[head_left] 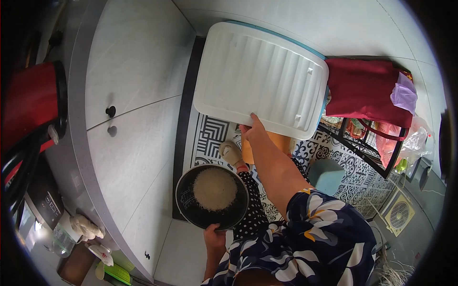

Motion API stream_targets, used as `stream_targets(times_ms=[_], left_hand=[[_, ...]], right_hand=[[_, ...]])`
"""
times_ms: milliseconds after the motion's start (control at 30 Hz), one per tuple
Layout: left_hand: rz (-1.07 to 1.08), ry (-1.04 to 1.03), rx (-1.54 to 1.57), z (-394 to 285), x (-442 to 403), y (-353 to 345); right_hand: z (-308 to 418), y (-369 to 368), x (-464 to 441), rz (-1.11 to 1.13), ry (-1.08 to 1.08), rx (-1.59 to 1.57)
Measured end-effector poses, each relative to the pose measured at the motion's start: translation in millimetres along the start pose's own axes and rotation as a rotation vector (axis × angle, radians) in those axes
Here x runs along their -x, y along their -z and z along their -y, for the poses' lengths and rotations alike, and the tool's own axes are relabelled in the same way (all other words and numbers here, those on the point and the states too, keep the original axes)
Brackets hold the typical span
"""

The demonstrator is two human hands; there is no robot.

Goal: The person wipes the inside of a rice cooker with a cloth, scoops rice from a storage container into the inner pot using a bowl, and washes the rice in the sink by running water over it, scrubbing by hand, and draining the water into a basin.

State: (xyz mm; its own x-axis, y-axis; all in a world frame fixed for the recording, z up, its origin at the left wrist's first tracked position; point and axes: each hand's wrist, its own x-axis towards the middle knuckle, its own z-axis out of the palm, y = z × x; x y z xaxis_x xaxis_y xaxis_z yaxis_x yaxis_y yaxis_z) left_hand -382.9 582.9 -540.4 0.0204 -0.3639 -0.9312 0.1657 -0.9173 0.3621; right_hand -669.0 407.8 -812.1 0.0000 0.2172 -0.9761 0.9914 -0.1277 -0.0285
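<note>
My left hand [214,237] grips the near rim of a dark round pot [187,209]. Inside the pot lies a pile of pale grains that look like rice [214,189]. My right hand [254,129] is at the near edge of a large white ribbed lid [260,76], one finger on top and the others around the edge. Under the lid, the blue rim of a storage box [286,34] shows along the far side. The inside of the box is hidden. An orange-brown object [272,145] is partly visible below my right hand.
White cabinets [138,62] with black knobs line the left, below a grey counter edge. At the right are a dark red bag [362,88], a black wire rack [355,152] and a blue-grey stool or bin [327,175]. My slippered foot [231,153] stands on patterned floor.
</note>
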Motion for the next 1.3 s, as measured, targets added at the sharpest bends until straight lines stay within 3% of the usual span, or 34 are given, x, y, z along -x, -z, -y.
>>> stream_targets(times_ms=[67,167,267,333,567,800,900,967,1000,1067,1100,1167,1200,1233,1300], left_hand=[[-0.029,0.034,0.075,1.8,-1.5,5.0],[0.135,-0.139,-0.450,21.8,-12.2,34.5],[-0.003,-0.149,-0.135,-1.1,-7.7,2.2],[-0.104,0.071,0.339,-14.6,-9.5,-14.0],[-0.090,0.074,0.365,-6.7,-23.6,-5.5],[-0.125,0.090,0.328,-12.0,-18.7,-13.9],[-0.096,0.079,0.321,-12.5,-19.1,-18.8],[-0.080,0.073,0.323,-12.9,-18.6,-18.7],[-0.083,0.072,0.319,-11.1,-18.2,-14.6],[-0.073,0.075,0.314,-12.9,-18.8,-16.4],[-0.093,0.081,0.315,-15.2,-18.7,-18.4],[-0.108,0.083,0.315,-20.4,-13.0,-25.5],[-0.073,0.046,0.269,-25.8,-9.1,-33.2],[-0.039,0.010,0.222,-29.6,-6.5,-39.1],[-0.071,0.018,0.255,-32.4,-4.4,-45.8]], right_hand=[[1.9,5.2,16.4,0.122,0.000,-0.056],[1.5,16.7,-11.5,0.167,0.044,-0.032],[-5.2,22.7,-1.2,0.202,0.125,-0.077],[-5.0,21.2,12.7,0.178,0.132,-0.113],[-25.4,20.8,35.6,0.153,0.188,-0.182],[16.8,17.7,-2.9,0.166,0.144,-0.113],[30.2,26.9,2.5,0.269,0.108,-0.012],[47.6,33.7,23.5,0.189,-0.020,0.383],[58.4,42.3,34.6,0.187,-0.011,0.375],[89.7,68.6,54.6,0.319,0.208,0.767],[117.6,93.7,23.3,0.457,0.318,0.534],[169.3,113.9,41.8,0.286,0.597,0.200],[204.8,124.8,46.4,0.196,0.728,0.158],[249.2,131.0,26.0,0.055,0.685,0.047],[296.4,128.2,66.5,0.063,0.861,0.134]])
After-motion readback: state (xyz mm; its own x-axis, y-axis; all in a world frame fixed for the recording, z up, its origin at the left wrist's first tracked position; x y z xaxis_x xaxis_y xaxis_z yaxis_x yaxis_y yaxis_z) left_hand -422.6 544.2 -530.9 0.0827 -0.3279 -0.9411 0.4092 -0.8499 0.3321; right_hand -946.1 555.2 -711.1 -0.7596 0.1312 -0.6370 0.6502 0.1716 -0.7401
